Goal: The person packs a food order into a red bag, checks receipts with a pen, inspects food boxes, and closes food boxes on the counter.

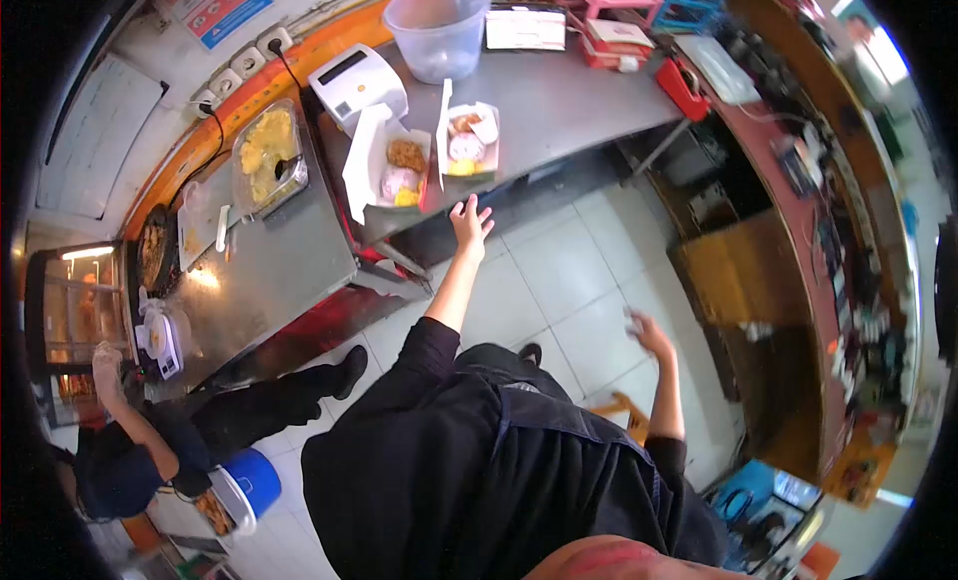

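My left hand (pixel 470 227) is just short of the metal table's front edge, fingers spread, holding nothing. Nearest to it stands an open white box (pixel 467 146) with fried chicken, a wrapped pinkish-white portion and something yellow. To its left a second open box (pixel 404 174) holds similar food. My right hand (pixel 649 333) hangs over the tiled floor, away from the table, with fingers apart and nothing in them.
A white device (pixel 357 86) and a clear plastic tub (pixel 437 31) stand behind the boxes. Left are a tray of yellow food (pixel 267 161) and a scale (pixel 162 341). A co-worker (pixel 140 450) stands at lower left. Cluttered shelving (pixel 788 241) lines the right.
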A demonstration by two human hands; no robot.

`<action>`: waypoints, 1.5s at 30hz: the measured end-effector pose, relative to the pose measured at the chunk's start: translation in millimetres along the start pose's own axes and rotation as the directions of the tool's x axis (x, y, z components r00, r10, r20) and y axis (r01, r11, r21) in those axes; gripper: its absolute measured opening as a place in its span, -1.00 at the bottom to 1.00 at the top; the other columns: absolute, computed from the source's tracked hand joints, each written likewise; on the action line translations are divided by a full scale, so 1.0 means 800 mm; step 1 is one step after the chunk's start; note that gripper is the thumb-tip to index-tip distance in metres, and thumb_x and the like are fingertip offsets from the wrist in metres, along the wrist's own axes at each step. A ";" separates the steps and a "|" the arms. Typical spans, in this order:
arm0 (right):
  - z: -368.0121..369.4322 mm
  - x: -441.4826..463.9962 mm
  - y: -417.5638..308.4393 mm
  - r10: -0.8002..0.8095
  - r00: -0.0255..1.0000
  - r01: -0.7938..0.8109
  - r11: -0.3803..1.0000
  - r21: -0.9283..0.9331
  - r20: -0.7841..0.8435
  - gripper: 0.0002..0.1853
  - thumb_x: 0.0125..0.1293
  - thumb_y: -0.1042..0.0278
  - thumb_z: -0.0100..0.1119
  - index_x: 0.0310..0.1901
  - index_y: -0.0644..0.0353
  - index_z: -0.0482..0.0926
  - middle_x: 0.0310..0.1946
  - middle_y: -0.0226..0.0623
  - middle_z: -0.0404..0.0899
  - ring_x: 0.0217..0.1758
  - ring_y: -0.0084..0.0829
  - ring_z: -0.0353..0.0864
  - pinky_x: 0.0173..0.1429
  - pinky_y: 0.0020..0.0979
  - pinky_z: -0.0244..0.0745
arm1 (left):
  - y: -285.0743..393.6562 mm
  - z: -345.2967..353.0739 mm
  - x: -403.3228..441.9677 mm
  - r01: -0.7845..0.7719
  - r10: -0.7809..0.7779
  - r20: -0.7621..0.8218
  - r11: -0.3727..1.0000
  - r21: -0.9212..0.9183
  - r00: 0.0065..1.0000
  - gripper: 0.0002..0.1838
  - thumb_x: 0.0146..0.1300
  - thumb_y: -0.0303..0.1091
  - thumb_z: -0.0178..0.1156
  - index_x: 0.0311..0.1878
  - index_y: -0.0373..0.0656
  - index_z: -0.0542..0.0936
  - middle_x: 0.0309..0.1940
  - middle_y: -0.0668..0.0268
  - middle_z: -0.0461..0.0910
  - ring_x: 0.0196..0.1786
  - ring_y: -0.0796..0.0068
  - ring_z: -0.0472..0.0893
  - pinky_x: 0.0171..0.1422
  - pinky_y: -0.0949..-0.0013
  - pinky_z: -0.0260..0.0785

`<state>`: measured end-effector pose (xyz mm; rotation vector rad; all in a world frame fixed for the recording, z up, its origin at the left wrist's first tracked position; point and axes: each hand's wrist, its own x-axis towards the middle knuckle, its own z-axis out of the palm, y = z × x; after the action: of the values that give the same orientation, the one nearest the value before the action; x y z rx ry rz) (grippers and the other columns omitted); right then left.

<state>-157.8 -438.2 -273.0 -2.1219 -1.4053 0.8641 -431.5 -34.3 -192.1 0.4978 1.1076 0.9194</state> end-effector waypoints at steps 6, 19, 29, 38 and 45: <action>-0.074 0.478 -0.341 -0.557 0.828 0.561 0.824 -0.076 0.072 -0.27 0.11 0.45 0.18 0.37 -0.10 0.25 0.30 -0.01 0.21 0.30 -0.02 0.29 0.32 -0.15 0.32 | -0.012 0.025 0.112 -0.132 0.210 -0.215 0.935 0.329 0.954 -0.21 0.17 -0.12 0.31 0.32 -0.26 0.13 0.16 0.10 0.36 0.01 0.32 0.55 -0.09 0.19 0.51; -0.205 0.740 -0.196 -0.230 0.968 0.250 0.851 0.462 -0.101 -0.63 0.13 0.50 0.15 0.02 0.16 0.59 -0.18 -0.26 0.63 -0.17 -0.54 0.56 -0.13 -0.45 0.51 | 0.054 0.100 0.157 -0.069 0.155 -0.178 0.908 0.413 0.972 -0.46 0.14 -0.30 0.22 0.18 -0.17 0.31 0.05 0.19 0.47 -0.10 0.39 0.63 -0.15 0.31 0.54; -0.232 0.794 -0.134 -0.041 0.970 -0.120 0.778 0.617 0.241 -0.64 0.33 0.14 0.21 -0.06 0.30 0.65 -0.44 -0.49 0.55 -0.46 -0.65 0.42 -0.36 -0.57 0.35 | -0.021 0.063 0.184 -0.171 0.649 -0.750 0.730 0.661 -0.130 -0.43 0.12 -0.06 0.34 0.03 -0.26 0.41 0.04 0.07 0.42 0.07 0.23 0.43 0.09 0.15 0.30; -0.219 0.820 -0.166 -0.286 0.946 0.299 0.951 -0.077 0.151 -0.71 0.37 0.25 0.03 -0.06 0.28 0.58 -0.38 -0.14 0.65 -0.35 -0.31 0.67 -0.22 -0.31 0.55 | 0.024 -0.076 0.097 -0.172 0.572 -0.723 0.815 0.553 0.387 -0.76 0.11 -0.35 0.18 -0.19 -0.28 0.55 -0.53 0.40 0.48 -0.55 0.60 0.37 -0.48 0.46 0.23; -0.217 0.826 -0.092 -0.364 0.905 0.426 0.783 -0.452 0.221 -0.81 0.30 0.30 0.00 -0.17 0.20 0.52 -0.17 -0.01 0.60 -0.21 0.01 0.65 -0.14 -0.07 0.57 | -0.024 -0.056 0.074 -0.301 0.541 -0.655 0.840 0.451 0.528 -0.68 0.16 -0.32 0.13 -0.06 -0.30 0.58 -0.30 0.25 0.59 -0.35 0.50 0.52 -0.35 0.39 0.38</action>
<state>106.1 196.0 -269.2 -1.9960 -2.2343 0.5034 -456.6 -0.4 -256.2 0.6574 1.9886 1.4990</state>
